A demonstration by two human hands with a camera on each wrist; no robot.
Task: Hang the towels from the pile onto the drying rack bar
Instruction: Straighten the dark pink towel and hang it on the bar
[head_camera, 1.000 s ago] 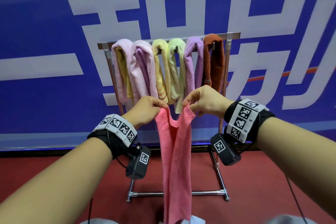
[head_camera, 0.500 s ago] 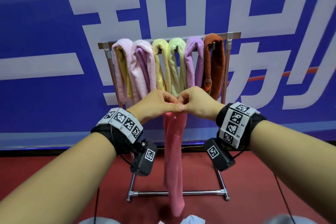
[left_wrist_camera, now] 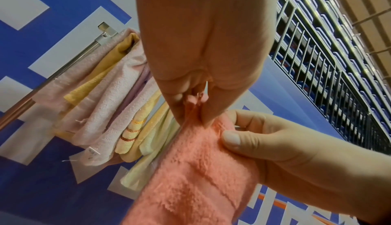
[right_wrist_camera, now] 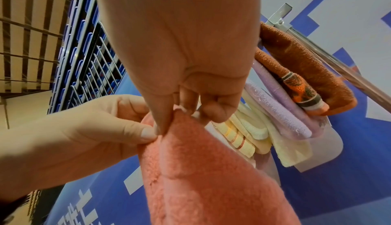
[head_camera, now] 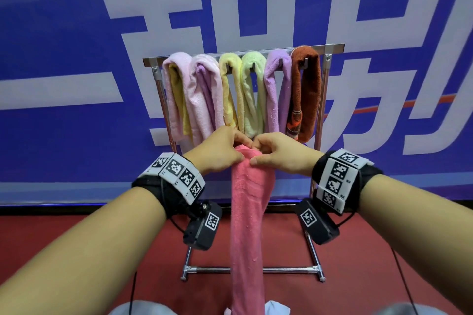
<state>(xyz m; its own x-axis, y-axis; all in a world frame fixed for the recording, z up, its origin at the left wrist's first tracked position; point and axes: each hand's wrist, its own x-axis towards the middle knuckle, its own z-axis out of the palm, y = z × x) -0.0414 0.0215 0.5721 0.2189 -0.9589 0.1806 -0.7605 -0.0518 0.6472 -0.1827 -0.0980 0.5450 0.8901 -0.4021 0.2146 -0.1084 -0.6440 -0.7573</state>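
A long pink towel (head_camera: 247, 215) hangs folded lengthwise from both my hands, in front of the drying rack. My left hand (head_camera: 220, 152) pinches its top edge on the left; my right hand (head_camera: 277, 152) pinches it on the right, the two hands almost touching. The left wrist view shows the pink towel (left_wrist_camera: 201, 170) caught between my left thumb and fingers. In the right wrist view the pink towel (right_wrist_camera: 201, 170) is pinched the same way. The rack bar (head_camera: 330, 48) carries several towels: pale pink, lilac, yellow, green, purple and a brown towel (head_camera: 305, 89).
The metal rack's base bar (head_camera: 215, 269) stands on the red floor in front of a blue banner wall (head_camera: 64, 84). A pale cloth (head_camera: 277, 311) lies at the bottom edge below the pink towel. The rack's top bar shows a short bare stretch at its right end.
My hands came together from about a hand's width apart, folding the pink towel's top edge in half. The towel now hangs as one narrow strip instead of a V.
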